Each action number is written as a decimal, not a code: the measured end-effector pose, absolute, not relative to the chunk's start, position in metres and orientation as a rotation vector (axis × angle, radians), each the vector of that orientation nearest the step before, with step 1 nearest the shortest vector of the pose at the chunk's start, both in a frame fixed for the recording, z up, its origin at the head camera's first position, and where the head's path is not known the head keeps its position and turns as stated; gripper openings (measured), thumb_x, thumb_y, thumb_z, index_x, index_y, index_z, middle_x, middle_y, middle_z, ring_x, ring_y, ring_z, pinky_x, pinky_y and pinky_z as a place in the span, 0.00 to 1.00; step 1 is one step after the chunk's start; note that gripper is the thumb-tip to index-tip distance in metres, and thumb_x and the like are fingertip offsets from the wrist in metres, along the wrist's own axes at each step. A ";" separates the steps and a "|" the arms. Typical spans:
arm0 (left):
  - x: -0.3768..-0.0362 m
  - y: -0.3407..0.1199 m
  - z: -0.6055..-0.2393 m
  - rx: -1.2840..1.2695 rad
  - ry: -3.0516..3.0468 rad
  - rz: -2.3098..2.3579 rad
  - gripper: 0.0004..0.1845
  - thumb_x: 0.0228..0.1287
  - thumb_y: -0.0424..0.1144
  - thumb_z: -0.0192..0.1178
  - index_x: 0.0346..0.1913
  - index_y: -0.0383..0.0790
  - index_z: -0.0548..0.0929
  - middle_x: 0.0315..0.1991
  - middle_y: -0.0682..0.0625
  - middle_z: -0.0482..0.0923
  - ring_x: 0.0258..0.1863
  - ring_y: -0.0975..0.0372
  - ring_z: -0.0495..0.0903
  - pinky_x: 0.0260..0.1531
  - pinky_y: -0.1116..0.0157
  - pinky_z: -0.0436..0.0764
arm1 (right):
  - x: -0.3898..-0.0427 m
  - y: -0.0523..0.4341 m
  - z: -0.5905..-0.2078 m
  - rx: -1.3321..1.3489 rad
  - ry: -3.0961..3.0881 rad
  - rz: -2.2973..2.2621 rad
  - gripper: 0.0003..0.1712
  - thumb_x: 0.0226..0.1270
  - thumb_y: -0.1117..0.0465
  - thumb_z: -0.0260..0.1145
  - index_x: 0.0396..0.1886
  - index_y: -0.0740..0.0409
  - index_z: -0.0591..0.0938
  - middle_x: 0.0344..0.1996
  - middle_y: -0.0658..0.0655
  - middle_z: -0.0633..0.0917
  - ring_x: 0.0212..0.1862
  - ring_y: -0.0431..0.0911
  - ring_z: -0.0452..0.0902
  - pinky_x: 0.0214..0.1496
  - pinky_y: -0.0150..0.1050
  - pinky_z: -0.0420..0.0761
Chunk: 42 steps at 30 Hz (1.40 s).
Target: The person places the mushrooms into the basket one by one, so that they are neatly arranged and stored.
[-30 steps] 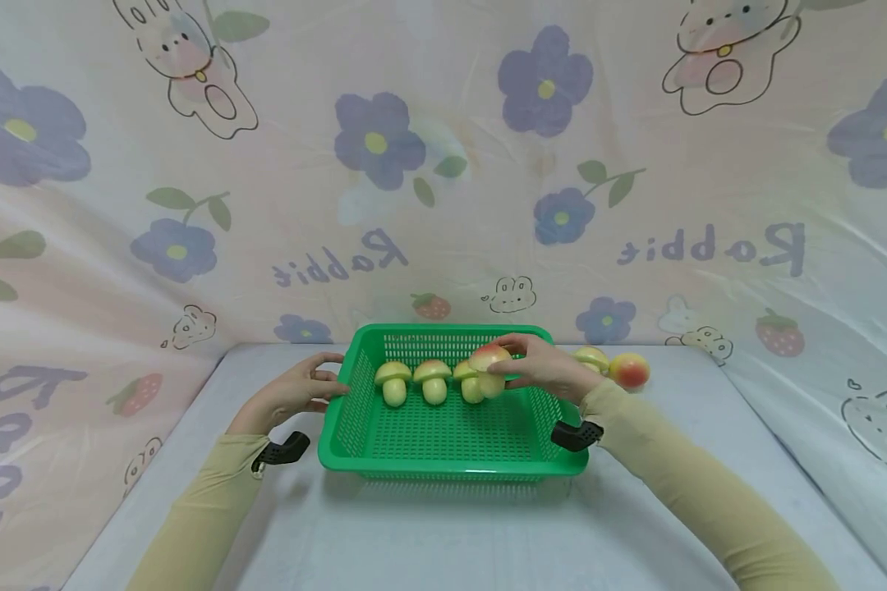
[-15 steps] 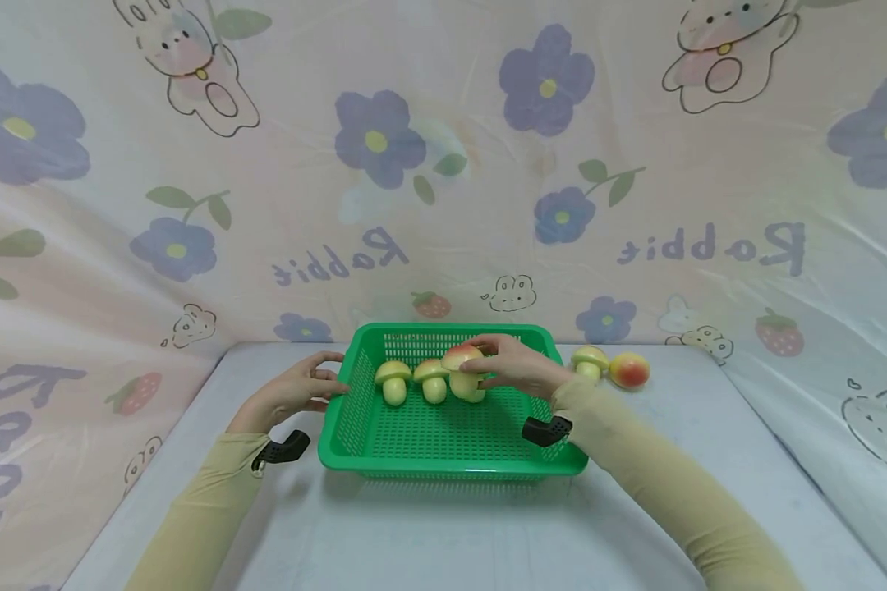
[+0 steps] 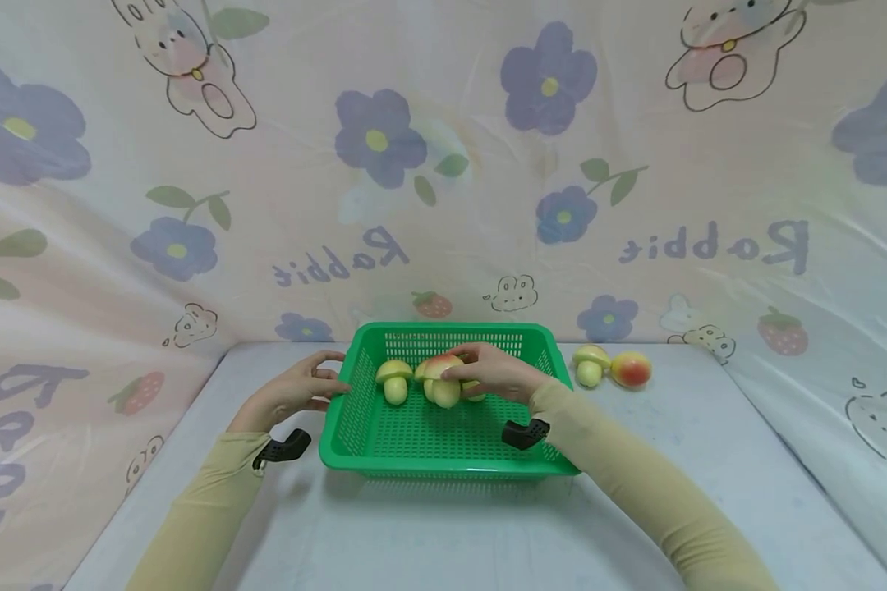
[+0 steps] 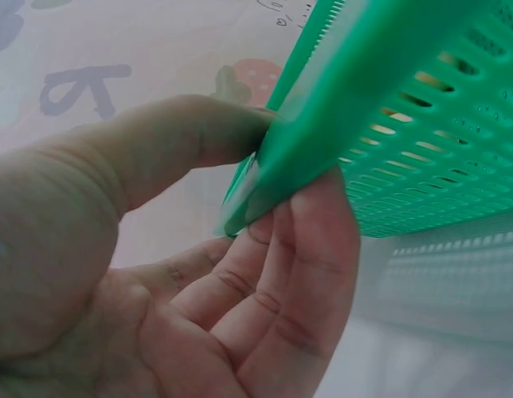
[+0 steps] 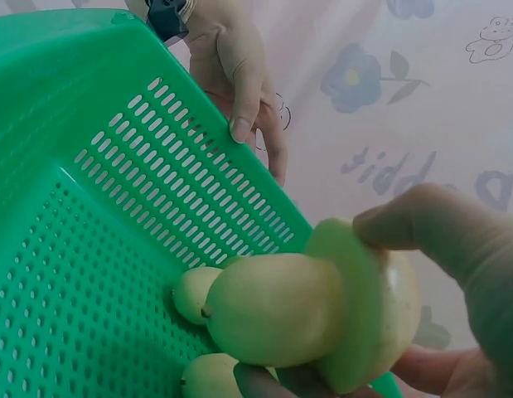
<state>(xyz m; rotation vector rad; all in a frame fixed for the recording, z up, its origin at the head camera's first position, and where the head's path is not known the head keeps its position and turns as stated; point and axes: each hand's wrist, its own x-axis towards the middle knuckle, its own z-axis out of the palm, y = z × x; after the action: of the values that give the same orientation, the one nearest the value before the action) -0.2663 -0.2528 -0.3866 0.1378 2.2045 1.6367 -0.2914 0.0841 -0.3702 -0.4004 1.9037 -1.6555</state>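
Observation:
In the head view, my right hand (image 3: 498, 373) holds a toy mushroom (image 3: 445, 394) with a reddish cap over the green basket (image 3: 451, 466). Thumb and fingers grip its cap, and in the right wrist view the pale stem of this held mushroom (image 5: 277, 308) points away from the palm. Another yellow-green mushroom (image 3: 395, 382) lies at the basket's left, and others behind the held one are partly hidden. My left hand (image 3: 291, 390) pinches the basket's left rim, thumb above and fingers beneath, as the basket rim (image 4: 322, 108) shows in the left wrist view.
Right of the basket, a mushroom (image 3: 590, 366) and a rounded yellow-red piece (image 3: 631, 369) lie side by side on the white table (image 3: 414, 533). A printed cloth (image 3: 443, 230) hangs behind the table.
My right hand has moved left across the basket with the mushroom, which now hangs in front of the middle one inside. The left hand stays at the rim.

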 end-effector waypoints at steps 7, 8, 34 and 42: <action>-0.269 -0.254 -0.388 0.132 2.210 1.627 0.40 0.62 0.36 0.65 0.71 0.42 0.54 0.39 0.43 0.75 0.29 0.59 0.75 0.38 0.57 0.81 | -0.292 0.074 -0.376 -0.426 1.919 -1.630 0.28 0.64 0.62 0.67 0.62 0.65 0.72 0.54 0.63 0.75 0.52 0.55 0.75 0.49 0.49 0.80; -0.269 -0.254 -0.388 0.128 2.209 1.629 0.39 0.62 0.36 0.65 0.71 0.42 0.55 0.39 0.43 0.75 0.29 0.59 0.75 0.38 0.57 0.81 | -0.292 0.073 -0.377 -0.430 1.916 -1.623 0.28 0.64 0.62 0.67 0.62 0.65 0.72 0.54 0.62 0.74 0.53 0.56 0.74 0.49 0.48 0.80; -0.267 -0.254 -0.387 0.144 2.204 1.638 0.39 0.63 0.36 0.65 0.71 0.40 0.54 0.37 0.44 0.76 0.28 0.60 0.77 0.32 0.61 0.81 | -0.286 0.041 -0.394 -0.471 2.104 -1.410 0.31 0.62 0.55 0.70 0.62 0.62 0.73 0.55 0.57 0.75 0.50 0.48 0.75 0.52 0.54 0.77; -0.266 -0.254 -0.387 0.134 2.200 1.643 0.40 0.63 0.36 0.64 0.72 0.40 0.53 0.37 0.44 0.75 0.29 0.59 0.77 0.32 0.61 0.81 | -0.288 0.036 -0.395 -0.498 2.150 -1.340 0.26 0.60 0.54 0.71 0.53 0.64 0.80 0.61 0.59 0.73 0.54 0.47 0.74 0.56 0.50 0.75</action>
<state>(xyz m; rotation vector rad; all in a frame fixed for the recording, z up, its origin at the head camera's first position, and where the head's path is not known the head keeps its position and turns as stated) -0.2660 -0.2536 -0.3871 0.1344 2.2005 1.6433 -0.2882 0.0363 -0.3948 -0.4984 2.1504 -1.3405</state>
